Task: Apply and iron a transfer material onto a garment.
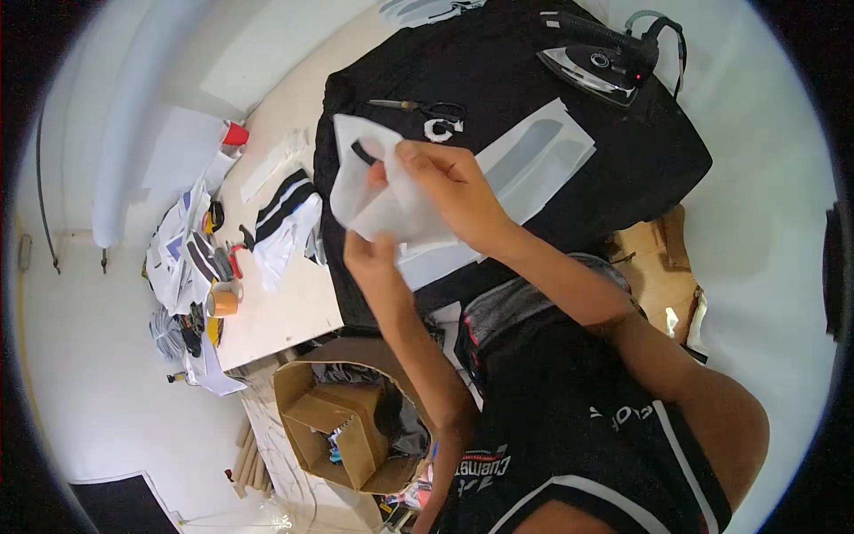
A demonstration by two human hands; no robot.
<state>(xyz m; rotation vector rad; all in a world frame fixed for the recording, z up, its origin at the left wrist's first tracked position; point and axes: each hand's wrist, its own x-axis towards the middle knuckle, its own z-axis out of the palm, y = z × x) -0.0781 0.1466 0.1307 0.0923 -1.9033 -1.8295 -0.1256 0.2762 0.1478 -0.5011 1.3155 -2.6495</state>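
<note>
My right hand (pixel 449 187) pinches the upper right part of a thin white translucent sheet (pixel 360 196), held up over the black cloth (pixel 654 151). My left hand (pixel 374 258) grips its lower edge. A dark strip and a pinkish patch, unclear which, show in the sheet's upper left. Beneath and right of my hands lie white sheets (pixel 534 178) with grey shapes. Behind the held sheet are scissors (pixel 440 110) and a white C-shaped cutout (pixel 442 131).
An iron (pixel 596 71) rests at the back right. Striped white-and-black fabric (pixel 280 231), an orange mug (pixel 222 301) and paper piles (pixel 178 258) line the table's left (pixel 294 325). A cardboard box (pixel 347 418) with fabric stands below, beside cardboard tubes (pixel 245 454).
</note>
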